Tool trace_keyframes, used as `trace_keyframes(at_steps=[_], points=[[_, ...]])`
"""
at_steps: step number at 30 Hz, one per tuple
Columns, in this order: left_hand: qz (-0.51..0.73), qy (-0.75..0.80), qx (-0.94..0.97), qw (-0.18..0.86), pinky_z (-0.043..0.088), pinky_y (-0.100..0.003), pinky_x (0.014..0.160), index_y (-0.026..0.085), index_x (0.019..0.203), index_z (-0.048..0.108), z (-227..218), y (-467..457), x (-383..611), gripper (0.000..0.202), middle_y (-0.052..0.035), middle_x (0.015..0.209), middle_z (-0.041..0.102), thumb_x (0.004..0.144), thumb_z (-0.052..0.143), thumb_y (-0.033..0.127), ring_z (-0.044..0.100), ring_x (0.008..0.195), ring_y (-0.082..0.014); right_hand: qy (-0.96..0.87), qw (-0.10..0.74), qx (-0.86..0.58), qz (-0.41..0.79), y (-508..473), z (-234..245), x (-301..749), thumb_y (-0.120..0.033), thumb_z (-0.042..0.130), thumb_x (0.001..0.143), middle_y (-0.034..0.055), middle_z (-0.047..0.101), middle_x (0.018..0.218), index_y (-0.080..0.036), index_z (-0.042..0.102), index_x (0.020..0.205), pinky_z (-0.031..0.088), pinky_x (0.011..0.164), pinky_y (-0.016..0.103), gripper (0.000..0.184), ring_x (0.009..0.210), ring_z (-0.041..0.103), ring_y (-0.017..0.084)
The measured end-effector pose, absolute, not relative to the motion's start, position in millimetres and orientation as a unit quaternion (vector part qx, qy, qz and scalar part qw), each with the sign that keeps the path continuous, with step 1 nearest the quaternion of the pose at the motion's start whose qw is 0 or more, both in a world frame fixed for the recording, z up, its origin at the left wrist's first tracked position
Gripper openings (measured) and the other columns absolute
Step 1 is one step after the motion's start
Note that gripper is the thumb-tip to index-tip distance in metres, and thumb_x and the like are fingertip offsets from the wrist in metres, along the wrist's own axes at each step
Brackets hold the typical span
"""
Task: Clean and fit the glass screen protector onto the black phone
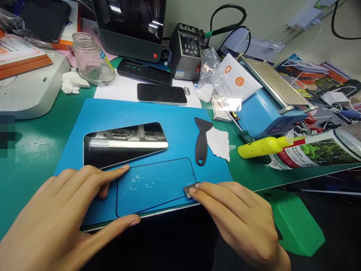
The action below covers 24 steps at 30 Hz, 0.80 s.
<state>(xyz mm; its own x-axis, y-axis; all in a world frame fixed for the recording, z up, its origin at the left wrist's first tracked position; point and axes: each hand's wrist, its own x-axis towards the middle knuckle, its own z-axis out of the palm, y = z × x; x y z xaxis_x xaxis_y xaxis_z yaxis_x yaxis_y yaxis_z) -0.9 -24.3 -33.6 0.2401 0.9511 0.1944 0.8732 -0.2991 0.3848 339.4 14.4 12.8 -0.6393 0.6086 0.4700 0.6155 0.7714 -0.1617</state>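
Observation:
A thin glass screen panel (153, 184) with a dark border lies on a blue work mat (175, 116) near the front edge, with droplets of liquid on it. My left hand (64, 210) rests flat on the panel's left end, fingers spread, thumb along the mat's front edge. My right hand (239, 218) pinches a small grey razor blade (189, 189) against the panel's right corner. A second glossy phone screen (124, 145) lies just behind the panel, reflecting ceiling lights.
A black plastic scraper (202, 141) and a white wipe (219, 143) lie on the mat at right. A yellow-nozzled bottle (296, 150) lies on its side. Behind stand a blue heating machine (270, 101), a soldering station (185, 52), a glass jar (91, 58) and two dark phones (161, 93).

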Motion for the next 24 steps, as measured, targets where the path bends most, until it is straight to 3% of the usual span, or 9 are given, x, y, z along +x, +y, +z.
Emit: trace_keyframes(at_steps=[6, 9, 15, 20, 24], points=[[0.199, 0.592, 0.774, 0.108, 0.043, -0.045, 0.083, 0.040, 0.156, 0.053, -33, -25, 2, 0.073, -0.0010, 0.099, 0.064, 0.097, 0.065, 0.082, 0.062, 0.089, -0.0293, -0.847, 0.328, -0.412, 0.068, 14, 20, 331, 0.003, 0.072, 0.099, -0.0007, 0.083, 0.107, -0.020, 0.077, 0.117, 0.059, 0.085, 0.027, 0.029, 0.096, 0.073, 0.013], [0.197, 0.596, 0.770, 0.118, 0.042, -0.046, 0.082, 0.040, 0.155, 0.052, -32, -23, 3, 0.074, -0.0020, 0.100, 0.064, 0.096, 0.064, 0.083, 0.062, 0.091, -0.0306, -0.778, 0.375, -0.494, 0.098, 24, 19, 318, -0.008, 0.072, 0.105, -0.0038, 0.079, 0.102, -0.024, 0.076, 0.114, 0.058, 0.083, 0.023, 0.019, 0.090, 0.072, 0.009], [0.202, 0.584, 0.775, 0.130, 0.042, -0.044, 0.079, 0.040, 0.155, 0.051, -33, -21, 2, 0.083, -0.0024, 0.100, 0.061, 0.091, 0.065, 0.090, 0.058, 0.087, -0.0292, -0.688, 0.385, -0.575, 0.220, 34, 11, 305, -0.027, 0.074, 0.107, -0.0057, 0.079, 0.097, -0.034, 0.075, 0.128, 0.055, 0.064, 0.022, 0.023, 0.081, 0.074, 0.011], [0.214, 0.586, 0.770, 0.135, 0.042, -0.042, 0.077, 0.041, 0.154, 0.053, -31, -22, 3, 0.081, -0.0020, 0.100, 0.061, 0.090, 0.068, 0.089, 0.059, 0.088, -0.0291, -0.666, 0.374, -0.598, 0.241, 35, 13, 305, -0.033, 0.072, 0.108, -0.0049, 0.079, 0.092, -0.033, 0.081, 0.109, 0.052, 0.063, 0.023, 0.009, 0.080, 0.072, 0.012], [0.225, 0.586, 0.767, 0.136, 0.044, -0.042, 0.077, 0.041, 0.154, 0.053, -29, -19, 5, 0.077, -0.0015, 0.099, 0.062, 0.092, 0.069, 0.085, 0.060, 0.086, -0.0283, -0.654, 0.373, -0.606, 0.256, 36, 14, 308, -0.035, 0.073, 0.107, -0.0054, 0.081, 0.094, -0.035, 0.084, 0.110, 0.053, 0.064, 0.023, 0.012, 0.076, 0.070, 0.011]])
